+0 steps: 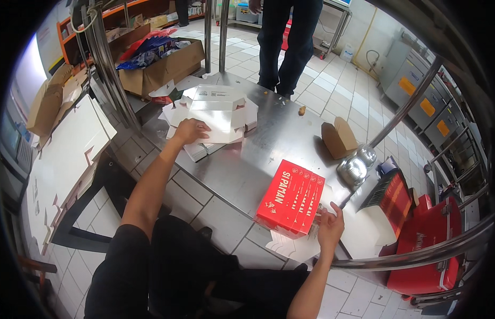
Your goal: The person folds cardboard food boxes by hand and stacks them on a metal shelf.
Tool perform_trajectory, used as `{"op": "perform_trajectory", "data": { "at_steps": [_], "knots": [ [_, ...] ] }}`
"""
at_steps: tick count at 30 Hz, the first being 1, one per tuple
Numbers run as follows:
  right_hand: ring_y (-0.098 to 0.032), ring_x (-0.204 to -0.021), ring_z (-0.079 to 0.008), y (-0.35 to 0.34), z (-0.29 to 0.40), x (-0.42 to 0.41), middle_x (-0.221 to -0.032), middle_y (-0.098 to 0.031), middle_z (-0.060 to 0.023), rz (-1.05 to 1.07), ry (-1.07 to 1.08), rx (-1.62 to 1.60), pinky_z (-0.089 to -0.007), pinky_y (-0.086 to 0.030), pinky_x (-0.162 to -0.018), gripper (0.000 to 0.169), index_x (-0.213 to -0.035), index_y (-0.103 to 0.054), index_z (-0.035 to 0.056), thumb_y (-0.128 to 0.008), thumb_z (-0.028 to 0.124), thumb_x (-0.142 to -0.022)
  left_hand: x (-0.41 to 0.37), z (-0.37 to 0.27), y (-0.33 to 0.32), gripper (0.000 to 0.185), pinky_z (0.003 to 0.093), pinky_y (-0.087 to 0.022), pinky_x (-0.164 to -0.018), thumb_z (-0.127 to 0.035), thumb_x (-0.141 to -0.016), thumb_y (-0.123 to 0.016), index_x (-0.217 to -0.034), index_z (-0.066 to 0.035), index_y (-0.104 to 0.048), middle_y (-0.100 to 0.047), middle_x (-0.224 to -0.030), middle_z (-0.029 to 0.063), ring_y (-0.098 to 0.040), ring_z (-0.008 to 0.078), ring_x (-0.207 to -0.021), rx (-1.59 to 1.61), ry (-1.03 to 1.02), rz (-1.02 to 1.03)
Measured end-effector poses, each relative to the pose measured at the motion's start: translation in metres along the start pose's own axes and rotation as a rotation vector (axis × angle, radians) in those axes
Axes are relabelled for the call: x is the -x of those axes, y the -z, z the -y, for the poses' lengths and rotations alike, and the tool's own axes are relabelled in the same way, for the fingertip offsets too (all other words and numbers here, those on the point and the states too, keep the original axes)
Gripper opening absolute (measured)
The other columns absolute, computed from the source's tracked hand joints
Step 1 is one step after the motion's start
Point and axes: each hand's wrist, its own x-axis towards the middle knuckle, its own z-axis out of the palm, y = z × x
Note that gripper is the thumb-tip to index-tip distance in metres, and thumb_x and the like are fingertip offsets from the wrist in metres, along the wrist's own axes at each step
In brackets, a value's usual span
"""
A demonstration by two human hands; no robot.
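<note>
On a low steel table point(253, 175), my left hand point(190, 131) lies on the near edge of a stack of flat white cardboard box blanks point(215, 119). Whether its fingers grip the top blank I cannot tell. Several folded red cardboard boxes point(289, 195) stand packed together at the table's near edge. My right hand point(330, 227) is at their right side, index finger raised, the other fingers partly bent. Its fingertips are close to the boxes; contact is unclear. White cardboard flaps point(291, 244) lie under and beside the red boxes, below my right hand.
Steel posts point(407, 101) rise around the table. A brown cardboard piece point(339, 138) and shiny metallic containers point(356, 166) sit at its right. A red cooler box point(425, 247) stands beyond. More white blanks point(68, 159) are stacked left. Across the table stands a person point(287, 44).
</note>
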Motion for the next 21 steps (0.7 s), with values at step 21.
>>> {"op": "perform_trajectory", "data": {
  "at_steps": [21],
  "knots": [
    [-0.070, -0.074, -0.0169, 0.004, 0.007, 0.002, -0.089, -0.072, -0.0151, 0.027, -0.108, -0.044, -0.0281, -0.055, -0.068, 0.041, -0.129, -0.046, -0.0058, -0.060, 0.016, -0.097, 0.012, -0.016, 0.002, 0.049, 0.0360, -0.052, -0.086, -0.040, -0.062, -0.088, -0.097, -0.009, -0.074, -0.075, -0.095, 0.0108, -0.071, 0.0273, -0.091, -0.135, -0.098, -0.020]
  ]
}}
